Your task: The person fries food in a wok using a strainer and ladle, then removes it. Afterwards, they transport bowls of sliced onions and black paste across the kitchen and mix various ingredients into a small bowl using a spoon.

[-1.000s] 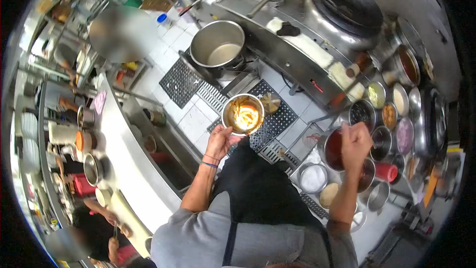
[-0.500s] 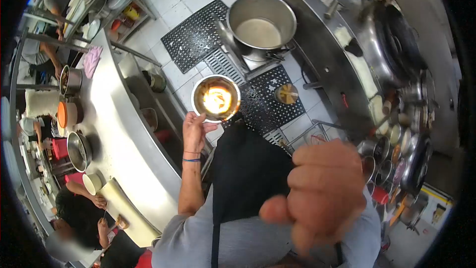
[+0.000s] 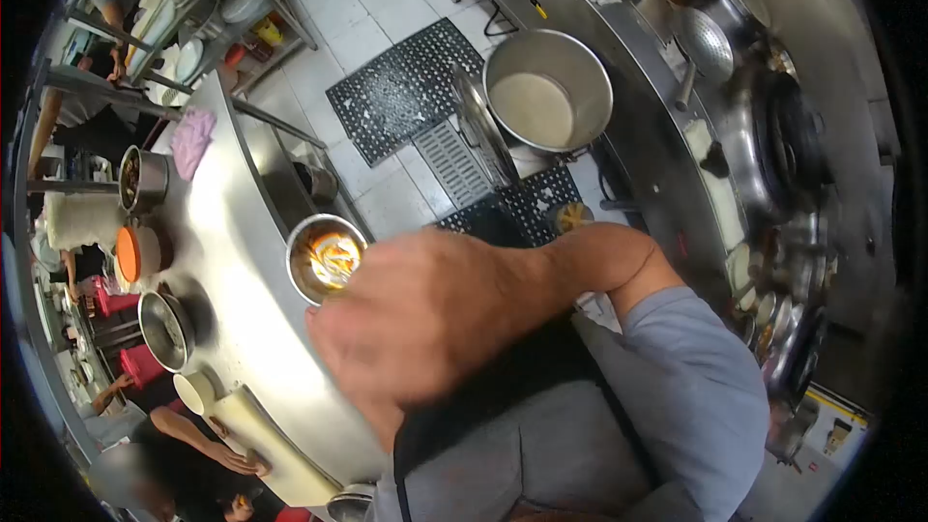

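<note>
A small metal bowl point(image 3: 297, 266) with orange-brown liquid and a bright glare inside is by the edge of the steel counter point(image 3: 227, 232). My left hand point(image 3: 311, 315) holds the bowl at its near rim; only a bit of it shows, the rest being covered by my other hand. Across my body reaches my right hand point(image 3: 416, 314), close to the camera and just in front of the bowl. Motion blurs it and its fingers point away from view, so whether it holds anything is unclear.
A large pot point(image 3: 546, 87) with pale liquid stands beyond, its lid point(image 3: 483, 126) leaning alongside. Black mats point(image 3: 401, 87) cover part of the tiled floor. Left, a co-worker's hand point(image 3: 242, 462) rests by a cutting board point(image 3: 280, 454). Pans and a skimmer point(image 3: 706, 43) line the right.
My right hand has swung from the lower right leftward across my body toward the bowl. The bowl has moved left and down, nearer the counter. The view has shifted.
</note>
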Demonstrator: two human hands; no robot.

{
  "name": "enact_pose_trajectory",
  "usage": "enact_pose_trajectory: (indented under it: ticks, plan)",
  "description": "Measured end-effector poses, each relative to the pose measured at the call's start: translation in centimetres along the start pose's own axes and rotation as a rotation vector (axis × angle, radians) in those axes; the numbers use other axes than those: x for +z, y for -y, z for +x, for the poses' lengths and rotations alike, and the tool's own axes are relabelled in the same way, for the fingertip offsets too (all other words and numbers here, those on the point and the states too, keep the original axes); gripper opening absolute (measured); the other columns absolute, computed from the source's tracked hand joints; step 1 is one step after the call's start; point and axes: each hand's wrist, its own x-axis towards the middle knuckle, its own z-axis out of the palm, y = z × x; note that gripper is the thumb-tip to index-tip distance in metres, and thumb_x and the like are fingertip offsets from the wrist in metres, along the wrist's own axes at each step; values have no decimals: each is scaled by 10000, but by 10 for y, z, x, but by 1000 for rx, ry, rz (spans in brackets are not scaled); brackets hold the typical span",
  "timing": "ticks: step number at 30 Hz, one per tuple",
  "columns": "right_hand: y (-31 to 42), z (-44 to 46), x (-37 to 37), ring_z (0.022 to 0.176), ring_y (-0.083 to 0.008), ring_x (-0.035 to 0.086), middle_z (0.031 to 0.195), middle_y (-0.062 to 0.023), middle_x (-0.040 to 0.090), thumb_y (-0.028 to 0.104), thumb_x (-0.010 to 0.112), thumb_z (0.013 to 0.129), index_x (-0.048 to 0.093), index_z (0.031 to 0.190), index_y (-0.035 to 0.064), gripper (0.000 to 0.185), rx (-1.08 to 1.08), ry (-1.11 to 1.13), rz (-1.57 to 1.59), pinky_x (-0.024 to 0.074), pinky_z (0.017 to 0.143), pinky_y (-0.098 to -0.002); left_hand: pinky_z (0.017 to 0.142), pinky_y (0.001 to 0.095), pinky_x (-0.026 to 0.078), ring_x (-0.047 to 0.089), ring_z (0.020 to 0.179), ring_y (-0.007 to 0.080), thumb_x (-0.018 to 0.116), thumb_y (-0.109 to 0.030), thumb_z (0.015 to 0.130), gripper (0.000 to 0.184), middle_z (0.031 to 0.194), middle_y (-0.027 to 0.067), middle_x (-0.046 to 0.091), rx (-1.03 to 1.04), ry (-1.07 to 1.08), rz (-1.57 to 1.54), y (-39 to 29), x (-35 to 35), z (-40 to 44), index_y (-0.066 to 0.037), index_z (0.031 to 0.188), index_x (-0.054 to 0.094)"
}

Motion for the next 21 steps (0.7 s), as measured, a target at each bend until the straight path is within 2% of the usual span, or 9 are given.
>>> enact_pose_trajectory:
  ticks: [2, 5, 7, 9, 11, 14, 17, 21]
  plan:
    - [-46, -30, 26, 587, -200, 570, 757, -49, 527, 117, 624, 741, 546, 767, 114, 82, 127, 33, 14, 445, 464, -320, 584, 382, 630, 697, 650, 261, 583, -52, 945, 129, 882, 152, 645, -376, 222, -507, -22, 5, 18, -23, 961, 459]
    - [-100, -106, 38, 631, -263, 600, 772, -78, 554, 83, 628, 749, 547, 755, 92, 82, 514, 190, -165, 479, 524, -379, 531, 339, 616, 678, 604, 235, 561, -54, 953, 128, 837, 137, 643, -375, 206, -418, -31, 26, 29, -74, 892, 450]
    - [-129, -168, 44, 640, -328, 588, 740, -113, 537, 64, 592, 772, 536, 731, 60, 70, 765, 151, -181, 496, 579, -433, 499, 354, 620, 666, 563, 254, 566, -29, 938, 129, 811, 118, 608, -393, 153, -417, -36, 48, 42, -54, 929, 440]
    - [-147, -218, 45, 698, -392, 591, 777, -141, 569, 57, 585, 794, 560, 777, 44, 33, 1004, 82, -218, 493, 632, -487, 479, 358, 614, 658, 547, 253, 559, -28, 940, 154, 791, 120, 598, -453, 155, -367, -38, 68, 64, -65, 882, 420]
    - [-163, -258, 39, 752, -411, 611, 822, -155, 609, 71, 591, 817, 589, 810, 45, 28, 1156, 102, -249, 485, 660, -514, 485, 362, 615, 657, 553, 256, 562, -32, 939, 153, 791, 123, 601, -499, 179, -333, -50, 93, 87, -60, 886, 422]
    - [-199, -268, 30, 779, -418, 620, 824, -168, 611, 57, 591, 805, 597, 817, 45, 18, 1288, 58, -324, 486, 671, -518, 504, 371, 619, 671, 595, 256, 574, -36, 939, 128, 819, 133, 617, -480, 297, -314, -73, 131, 134, -57, 915, 451]
    - [-251, -237, 25, 759, -430, 608, 796, -188, 589, 43, 586, 800, 562, 785, 30, 31, 1322, -51, -332, 482, 681, -531, 509, 366, 619, 679, 607, 249, 582, -46, 940, 131, 812, 131, 629, -436, 353, -364, -93, 166, 183, -65, 917, 455]
    - [-323, -180, 26, 716, -415, 588, 742, -174, 565, 56, 570, 826, 534, 750, 16, 94, 1152, -143, -279, 461, 625, -493, 526, 361, 623, 677, 603, 258, 590, -57, 937, 137, 862, 123, 620, -404, 357, -399, -113, 198, 241, -71, 914, 456]
